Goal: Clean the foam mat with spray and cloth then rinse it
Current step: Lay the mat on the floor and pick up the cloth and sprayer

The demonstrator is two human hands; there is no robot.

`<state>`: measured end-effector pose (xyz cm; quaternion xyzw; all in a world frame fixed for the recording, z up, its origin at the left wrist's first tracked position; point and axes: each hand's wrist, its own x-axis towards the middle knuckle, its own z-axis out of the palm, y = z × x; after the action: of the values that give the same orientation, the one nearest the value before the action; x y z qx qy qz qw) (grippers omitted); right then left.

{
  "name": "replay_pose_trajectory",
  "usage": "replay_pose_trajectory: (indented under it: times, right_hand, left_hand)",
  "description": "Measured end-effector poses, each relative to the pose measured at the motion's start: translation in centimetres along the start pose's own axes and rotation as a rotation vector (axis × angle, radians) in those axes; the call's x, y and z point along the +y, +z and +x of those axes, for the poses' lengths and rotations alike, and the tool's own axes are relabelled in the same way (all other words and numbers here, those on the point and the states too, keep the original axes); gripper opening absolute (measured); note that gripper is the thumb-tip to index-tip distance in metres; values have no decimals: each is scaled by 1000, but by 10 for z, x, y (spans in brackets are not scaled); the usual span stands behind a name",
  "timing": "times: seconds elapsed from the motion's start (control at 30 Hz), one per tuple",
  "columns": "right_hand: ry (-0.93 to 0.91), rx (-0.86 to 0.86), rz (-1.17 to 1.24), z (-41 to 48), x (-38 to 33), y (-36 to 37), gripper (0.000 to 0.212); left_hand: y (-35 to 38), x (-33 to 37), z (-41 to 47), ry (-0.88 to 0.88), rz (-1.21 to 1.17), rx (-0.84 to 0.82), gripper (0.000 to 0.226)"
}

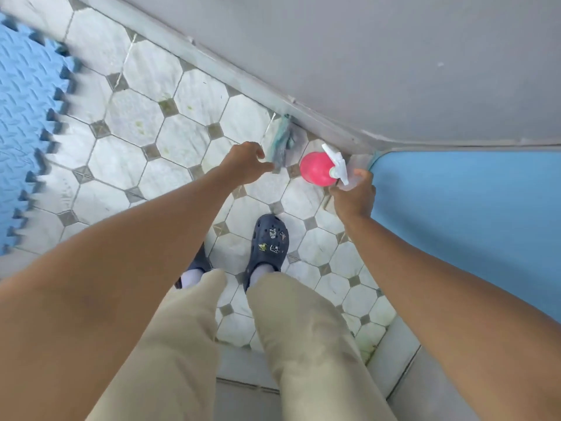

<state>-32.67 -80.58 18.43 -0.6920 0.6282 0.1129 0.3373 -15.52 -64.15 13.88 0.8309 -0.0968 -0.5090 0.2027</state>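
Foam mat [24,117] one, cloth [282,144] one, spray bottle [317,170] one

arms [151,238]: bare | trousers [303,344]: beige | clogs [264,226]: navy (small charms [273,240] on top) | socks [261,273]: pale

No legible text, clog charms [272,240] perhaps printed, too blurred

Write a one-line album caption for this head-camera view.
Right hand grips the pink spray bottle, left hand reaches for the cloth by the wall, blue foam mat lying on the tiled floor.
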Motion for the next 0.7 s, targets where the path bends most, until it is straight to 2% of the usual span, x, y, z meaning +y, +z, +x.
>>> replay_pose_trajectory:
  times: [0.17, 0.37, 0.4, 0.5, 0.53, 0.63, 0.7]
  right_hand:
    - [-7, -78, 9, 44, 22, 21, 72]
    - [-217, -161, -5, 81, 35, 43, 54]
    - [-222, -150, -27, 86, 37, 47, 51]
    - [-247, -126, -72, 96, 40, 47, 49]
    - [-248, -142, -57, 97, 42, 44, 47]
    - [-191, -161, 27, 79, 43, 33, 34]
    - [-152, -143, 77, 57, 41, 22, 34]
  left_hand:
    - [56, 2, 60, -136, -193, 0, 88]
    - [96, 16, 129, -181, -45, 63, 83]
    - [98, 17, 138, -187, -22, 81, 79]
    - [99, 13, 158, -181, -37, 206, 39]
    - [97, 13, 157, -174, -48, 215, 32]
    - [82, 13, 139, -67, -117, 151, 16]
    - [65, 14, 114, -3, -208, 104, 10]
